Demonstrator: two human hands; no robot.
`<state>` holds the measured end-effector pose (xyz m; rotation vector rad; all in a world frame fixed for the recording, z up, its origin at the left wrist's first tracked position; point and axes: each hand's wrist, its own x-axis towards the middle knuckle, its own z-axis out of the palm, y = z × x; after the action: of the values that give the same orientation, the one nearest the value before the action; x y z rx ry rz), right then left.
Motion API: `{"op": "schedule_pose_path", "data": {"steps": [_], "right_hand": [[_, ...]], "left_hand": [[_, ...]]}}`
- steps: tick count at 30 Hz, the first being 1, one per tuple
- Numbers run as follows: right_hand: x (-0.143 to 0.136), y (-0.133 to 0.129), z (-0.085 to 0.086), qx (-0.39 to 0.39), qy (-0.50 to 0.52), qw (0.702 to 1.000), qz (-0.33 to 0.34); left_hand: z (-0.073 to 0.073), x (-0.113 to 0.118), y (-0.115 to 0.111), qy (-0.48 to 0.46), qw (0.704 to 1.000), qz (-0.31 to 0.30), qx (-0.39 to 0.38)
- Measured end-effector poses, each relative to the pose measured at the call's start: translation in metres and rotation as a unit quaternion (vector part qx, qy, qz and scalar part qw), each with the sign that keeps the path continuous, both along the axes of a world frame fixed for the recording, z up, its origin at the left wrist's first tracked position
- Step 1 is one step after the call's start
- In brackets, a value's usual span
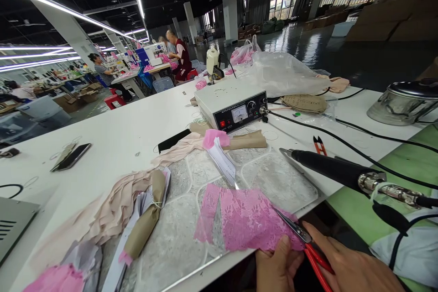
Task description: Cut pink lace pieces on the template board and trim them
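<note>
Pink lace fabric (248,219) lies over the near edge of a grey marbled board (171,242). My left hand (278,264) pinches its right end, thumb on top. Beside it, my right hand (352,260) holds red-handled scissors (316,260), with their blades over the lace near the left thumb. A narrower pink strip sits at the lace's left side. Just behind the lace, a bundle of white paper strips (222,162) rests with a pink scrap around its far end.
A control box (239,112) stands behind the board. A black cabled handheld tool (325,169) and red-handled snips (320,146) lie at right. Beige fabric (119,200), a tied olive bundle (145,228) and a phone (71,157) are at left. People sit at machines beyond.
</note>
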<state>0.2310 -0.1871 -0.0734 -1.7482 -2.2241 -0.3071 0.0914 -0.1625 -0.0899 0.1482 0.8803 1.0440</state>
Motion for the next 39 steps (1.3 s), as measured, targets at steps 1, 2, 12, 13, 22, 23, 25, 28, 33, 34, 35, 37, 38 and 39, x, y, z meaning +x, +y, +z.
{"op": "schedule_pose_path", "data": {"steps": [1, 2, 12, 13, 22, 23, 25, 28, 33, 34, 35, 37, 38, 39], "right_hand": [[0.000, 0.001, 0.001, 0.007, -0.002, 1.000, 0.000], [-0.001, 0.001, 0.003, 0.012, -0.004, 1.000, 0.001], [-0.005, 0.003, 0.008, 0.017, -0.031, 0.999, -0.006], [-0.006, 0.004, 0.008, 0.015, -0.028, 0.999, -0.007], [-0.010, 0.007, 0.008, 0.003, -0.032, 0.999, -0.008], [-0.010, 0.007, 0.008, 0.003, -0.033, 0.999, -0.007], [-0.010, 0.007, 0.007, 0.000, -0.032, 0.999, -0.009], [-0.011, 0.007, 0.004, -0.029, -0.018, 0.999, -0.012], [-0.009, 0.007, 0.002, -0.120, 0.003, 0.992, -0.026], [-0.009, 0.007, 0.002, -0.122, 0.000, 0.992, -0.027], [-0.008, 0.008, 0.003, -0.117, -0.004, 0.993, -0.028], [-0.009, 0.009, 0.005, -0.114, -0.010, 0.993, -0.034], [-0.009, 0.010, 0.006, -0.120, -0.010, 0.992, -0.039], [-0.010, 0.010, 0.007, -0.130, -0.007, 0.990, -0.044]], "left_hand": [[0.000, 0.000, 0.000, -0.001, 1.000, -0.002, 0.003], [0.001, 0.000, 0.000, -0.001, 1.000, -0.005, 0.004], [0.009, 0.001, 0.002, 0.011, 1.000, -0.009, -0.002], [0.009, 0.001, 0.002, 0.008, 1.000, -0.008, -0.004], [0.008, 0.002, 0.003, 0.003, 1.000, 0.001, -0.021], [0.008, 0.002, 0.003, 0.002, 1.000, -0.001, -0.022], [0.007, 0.002, 0.003, 0.004, 1.000, -0.005, -0.020], [0.005, 0.002, 0.003, 0.010, 1.000, -0.008, -0.024], [0.004, 0.002, 0.003, 0.008, 1.000, -0.005, -0.024], [0.004, 0.002, 0.003, 0.011, 1.000, -0.008, -0.022], [0.004, 0.002, 0.002, 0.014, 1.000, -0.011, -0.020], [0.003, 0.002, 0.002, 0.018, 1.000, -0.017, -0.017], [0.003, 0.001, 0.002, 0.019, 1.000, -0.020, -0.016], [0.003, 0.001, 0.002, 0.017, 1.000, -0.021, -0.014]]}}
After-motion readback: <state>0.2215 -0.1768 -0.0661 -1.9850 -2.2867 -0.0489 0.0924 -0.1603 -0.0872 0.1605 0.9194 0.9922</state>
